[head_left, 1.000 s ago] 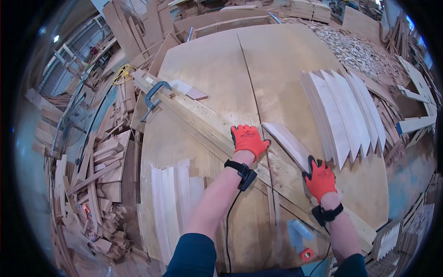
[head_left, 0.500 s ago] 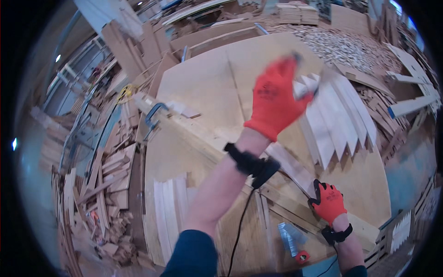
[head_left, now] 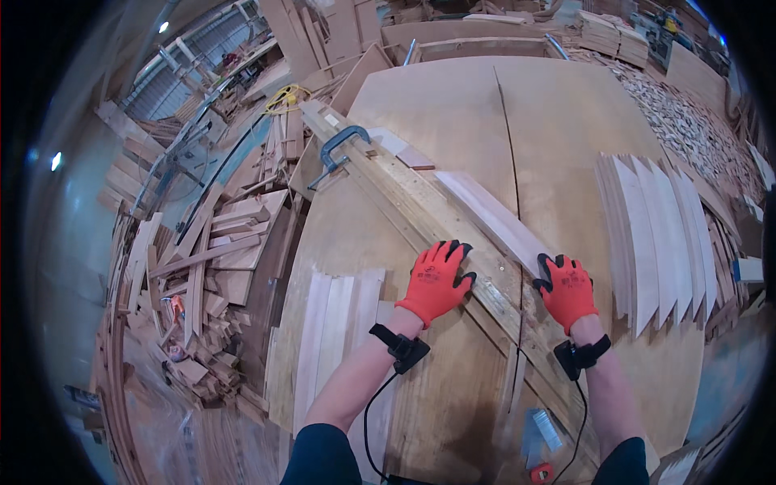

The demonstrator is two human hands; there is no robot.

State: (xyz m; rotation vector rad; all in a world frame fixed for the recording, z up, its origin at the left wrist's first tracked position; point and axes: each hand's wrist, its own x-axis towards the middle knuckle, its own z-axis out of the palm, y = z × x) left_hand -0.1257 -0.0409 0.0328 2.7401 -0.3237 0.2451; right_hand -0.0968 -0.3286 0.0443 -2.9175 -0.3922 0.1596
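Observation:
A long wooden beam [head_left: 388, 190] runs diagonally across the big plywood table [head_left: 453, 105], with a grey C-clamp [head_left: 343, 145] at its far end. My left hand [head_left: 436, 283], in an orange glove, lies flat on the beam with fingers spread. A pale wooden slat [head_left: 489, 218] lies along the beam's right side. My right hand [head_left: 566, 291], also gloved, presses on the slat's near end with fingers apart. Black bands with cables sit on both wrists.
A fanned row of pale slats [head_left: 663, 234] lies on the table to the right. More slats [head_left: 335, 339] lie at the near left. Scrap wood [head_left: 210, 267] is piled left of the table. Wood chips [head_left: 687, 113] cover the far right. A small bottle [head_left: 546, 428] stands near me.
My left hand, raised toward the right-hand slats half a second ago, has come down onto the beam. The slat now lies beside the beam, and my right hand has moved up to its near end.

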